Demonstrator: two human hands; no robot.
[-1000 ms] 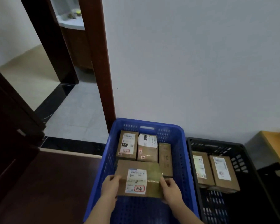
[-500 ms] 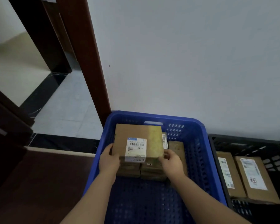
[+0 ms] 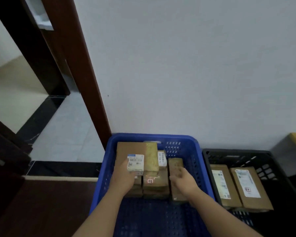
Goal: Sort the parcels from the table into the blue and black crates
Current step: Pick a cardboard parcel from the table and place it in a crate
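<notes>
the top parcel (image 3: 135,155) lay flat on the stack of parcels (image 3: 155,184) at the far end of the blue crate (image 3: 201,170), its white label facing up. the left hand (image 3: 125,177) touched the parcel's near edge at the label; the blur hid whether its fingers gripped it or only rested there, so i could not tell. the right hand (image 3: 182,181) hovered over the narrow parcel (image 3: 175,165) at the right of the stack, fingers loosely curled and holding nothing. the black crate (image 3: 237,155) stood just right of the blue one, touching it or nearly so, with two labelled parcels (image 3: 238,185) side by side inside. both crates stood against the white wall (image 3: 186,65), beside a dark door frame (image 3: 75,65).
</notes>
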